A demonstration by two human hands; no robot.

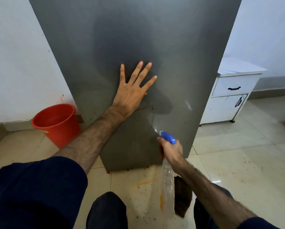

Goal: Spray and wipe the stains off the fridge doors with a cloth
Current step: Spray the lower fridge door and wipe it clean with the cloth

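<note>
Right hand [171,150] grips spray bottle [168,179] by its neck, nozzle aimed toward 11 o'clock at fridge door [122,38]. Stain streak [143,109] lies between hands, nearer the left hand [132,95], splayed flat on the door. Brown cloth [182,195] hangs from the right hand, behind the bottle.

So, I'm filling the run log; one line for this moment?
left hand flat on fridge door | right hand spraying, spray bottle
</note>
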